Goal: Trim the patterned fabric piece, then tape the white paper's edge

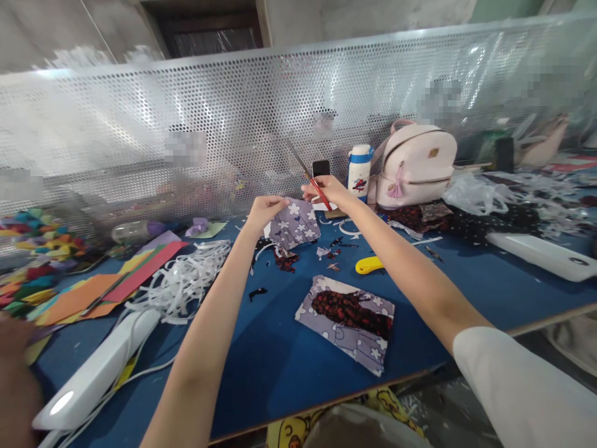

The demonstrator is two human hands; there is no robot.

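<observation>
My left hand (pixel 267 210) pinches the upper edge of a purple cloth piece (pixel 295 228) printed with white flowers, held up above the table. Close beside it, my right hand (pixel 329 189) grips red-handled scissors (pixel 321 193), their blades pointing up and to the left, apart from the cloth. Dark cloth scraps (pixel 285 260) lie just below the raised piece. Nearer to me, a second purple flowered cloth (pixel 373 354) lies flat with a dark red-patterned piece on top. A yellow-handled cutter (pixel 368 266) is partly hidden by my right forearm.
Behind the blue table (pixel 261 373) stands a perforated metal screen (pixel 224 124). A white bottle (pixel 360 174), a phone (pixel 321 168) and a pale backpack (pixel 417 165) stand before it. White strips (pixel 181 283), coloured sheets (pixel 88 289) and a white lamp (pixel 100 367) lie left. Another person's blurred arm (pixel 16 386) shows.
</observation>
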